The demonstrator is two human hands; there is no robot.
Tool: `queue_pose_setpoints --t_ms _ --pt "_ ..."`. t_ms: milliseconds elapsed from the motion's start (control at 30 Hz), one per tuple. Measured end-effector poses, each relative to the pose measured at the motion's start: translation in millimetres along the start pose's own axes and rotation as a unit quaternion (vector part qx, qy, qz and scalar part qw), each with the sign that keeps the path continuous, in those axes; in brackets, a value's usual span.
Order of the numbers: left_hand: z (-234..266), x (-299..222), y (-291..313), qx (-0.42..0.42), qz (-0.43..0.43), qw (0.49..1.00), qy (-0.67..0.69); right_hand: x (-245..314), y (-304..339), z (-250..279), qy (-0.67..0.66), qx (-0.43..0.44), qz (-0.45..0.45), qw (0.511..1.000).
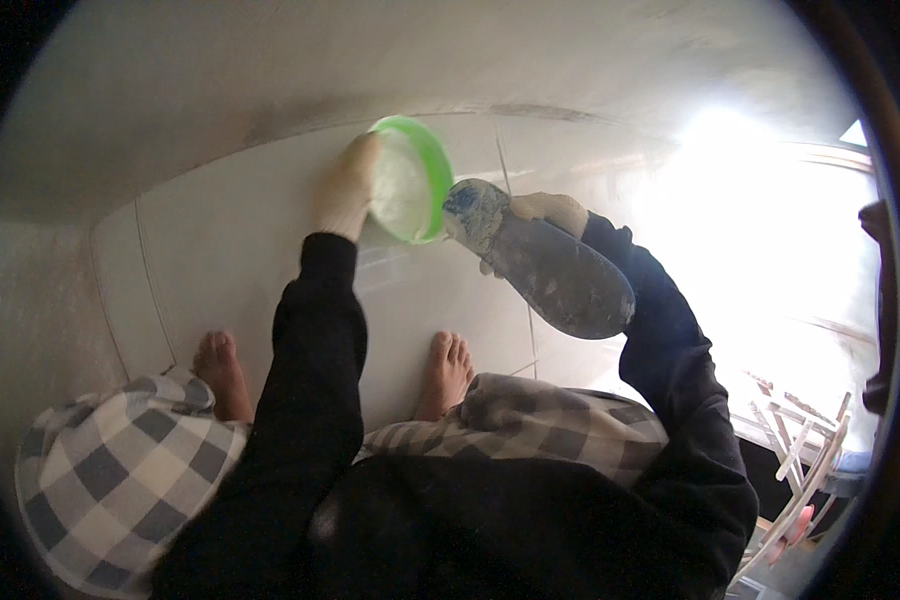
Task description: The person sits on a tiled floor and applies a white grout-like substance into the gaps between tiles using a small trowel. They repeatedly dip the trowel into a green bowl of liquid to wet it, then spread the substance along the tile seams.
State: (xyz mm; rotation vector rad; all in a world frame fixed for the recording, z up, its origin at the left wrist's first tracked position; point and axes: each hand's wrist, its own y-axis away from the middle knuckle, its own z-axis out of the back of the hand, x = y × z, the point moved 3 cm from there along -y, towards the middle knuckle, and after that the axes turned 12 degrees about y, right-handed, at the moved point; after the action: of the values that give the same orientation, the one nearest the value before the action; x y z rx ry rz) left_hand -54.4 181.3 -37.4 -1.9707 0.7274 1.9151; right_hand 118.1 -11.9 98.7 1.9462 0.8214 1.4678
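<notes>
My left hand (pixel 345 185), blurred by motion, is at the left rim of a round green bowl (pixel 437 170) and appears to grip it. The pale inside of the bowl faces up toward me; I cannot make out clearly what is in it. Just right of the bowl, my right hand (pixel 553 213) is closed round the far side of a dark grey slipper (pixel 565 275). A few fingertips show past its near edge. The slipper's far end is blotched with blue and pale smears and comes close to the bowl's right rim.
Pale floor tiles (pixel 240 240) with dark joints lie under the bowl and my bare feet (pixel 448 372). A grey wall (pixel 300 70) curves along the far side. Checked cloth (pixel 135 470) covers my legs. Thin pale slats (pixel 795 450) stand at lower right, near strong glare.
</notes>
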Motion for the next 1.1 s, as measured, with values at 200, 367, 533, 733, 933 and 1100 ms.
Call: queue_pose_setpoints --t_ms 200,367,533,733,933,1100 --pt "79.9 37.6 11.3 -0.291 0.008 0.952 -0.095 5.9 -2.3 96.4 0.085 -0.235 0.044 0.967" --pt "119.1 42.6 69.7 -0.367 0.022 0.813 -0.452 4.5 -33.1 148.6 0.261 -0.342 0.052 0.901" --pt "114.5 45.3 70.5 -0.328 0.064 0.733 -0.592 1.4 -71.7 150.9 0.333 -0.396 -0.006 0.856" --pt "113.8 4.4 84.5 -0.300 0.161 0.724 -0.599 -11.3 -79.1 79.7 0.710 -0.332 -0.102 0.612" --pt "112.3 0.5 88.8 -0.307 0.143 0.703 -0.625 -4.9 -33.2 68.3 0.647 -0.314 -0.096 0.688" --pt "112.3 7.4 87.3 -0.288 0.180 0.705 -0.622 -22.0 -6.9 92.7 0.604 -0.407 -0.164 0.665"
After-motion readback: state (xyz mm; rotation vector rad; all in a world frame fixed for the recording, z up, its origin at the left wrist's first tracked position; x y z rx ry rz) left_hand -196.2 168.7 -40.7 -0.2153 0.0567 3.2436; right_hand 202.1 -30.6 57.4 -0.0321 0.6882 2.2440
